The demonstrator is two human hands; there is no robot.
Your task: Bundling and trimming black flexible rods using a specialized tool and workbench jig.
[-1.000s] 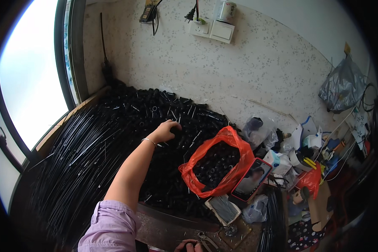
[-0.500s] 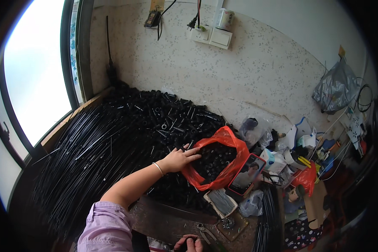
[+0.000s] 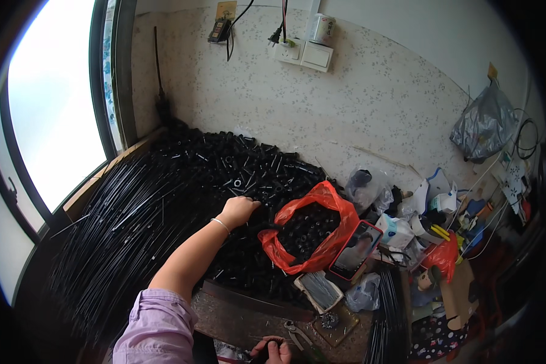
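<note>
Head view shows two hands. The left hand (image 3: 239, 210) is stretched forward on a bare forearm with one thin bracelet at the wrist and a lilac sleeve at the upper arm; the fingers are curled down into the big heap of short black plastic tubes (image 3: 236, 167), and they seem to close on some pieces, but what exactly they grip I cannot tell. The right hand (image 3: 272, 350) is only partly seen at the lower edge, fingers bent; whether it holds something I cannot tell.

Just right of the left hand lies one red plastic bag (image 3: 321, 209), open at the top and full of the same black pieces. To the left of this hand a large bundle of long thin black rods (image 3: 112, 236) lies spread. Touching the right side of the bag is one phone with red case (image 3: 355, 250), and below it one flat grey packet (image 3: 319, 291). One pair of small pliers (image 3: 295, 333) lies just beside the right hand on the table (image 3: 236, 315). Far right of both hands hangs one grey shiny plastic bag (image 3: 484, 124) on the wall. Above the left hand, high on the wall, is one white socket block (image 3: 302, 54).
</note>
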